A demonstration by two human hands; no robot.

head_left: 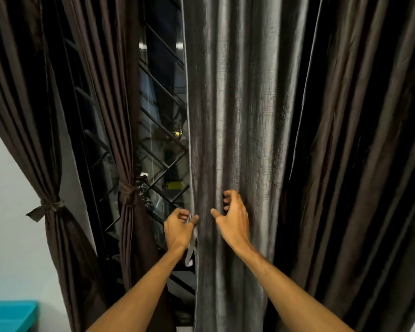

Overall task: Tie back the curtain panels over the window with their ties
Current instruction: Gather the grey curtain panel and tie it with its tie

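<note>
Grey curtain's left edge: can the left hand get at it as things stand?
Probably yes. The left hand is already at the grey curtain's left edge, fingers pinching a pale tie beside it. Nothing lies between. The right hand rests on the folds further right, out of the way.

We find no text, label, brand or number that can be read anywhere in this view. A small yellow patch [173,185] shows through the window grille [163,149]; it may be a sign, but it is too blurred for us to make out any characters.
</note>
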